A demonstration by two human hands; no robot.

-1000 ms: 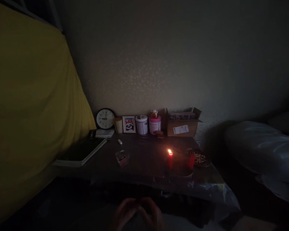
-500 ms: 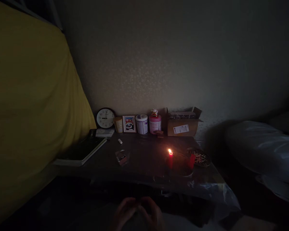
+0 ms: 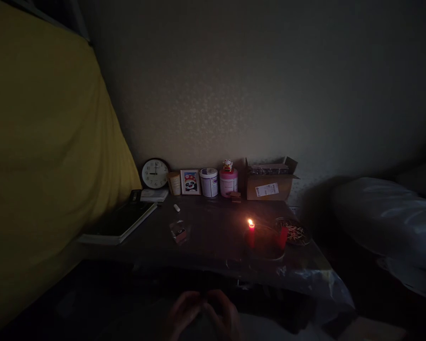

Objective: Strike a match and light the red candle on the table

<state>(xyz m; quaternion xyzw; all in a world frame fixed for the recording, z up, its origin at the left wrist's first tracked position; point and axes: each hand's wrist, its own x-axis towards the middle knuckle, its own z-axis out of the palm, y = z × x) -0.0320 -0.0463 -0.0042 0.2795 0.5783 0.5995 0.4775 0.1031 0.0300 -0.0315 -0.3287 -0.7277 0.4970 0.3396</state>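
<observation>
My left hand (image 3: 183,312) and my right hand (image 3: 223,313) are together at the bottom of the view, in front of the table's near edge. Their fingers are curled and the fingertips meet in deep shadow. Whatever they may pinch is too dark to make out. On the table (image 3: 213,218) beyond, a lit red candle (image 3: 251,237) stands upright at the right. Beside it is a second, unlit red candle (image 3: 283,237). Both are by a round, dark-looking tray (image 3: 270,258). A small brown packet in clear wrap (image 3: 179,233) lies left of the middle.
Matchsticks fill a round dish (image 3: 294,232) at the right. Along the wall stand a clock (image 3: 155,173), a panda picture (image 3: 190,182), two tubs (image 3: 209,183) and an open cardboard box (image 3: 270,188). A large book (image 3: 120,225) lies left, near a yellow cloth (image 3: 49,142).
The view has shifted very slightly. My hands keep almost the same place and pose, and the things on the table are unmoved.
</observation>
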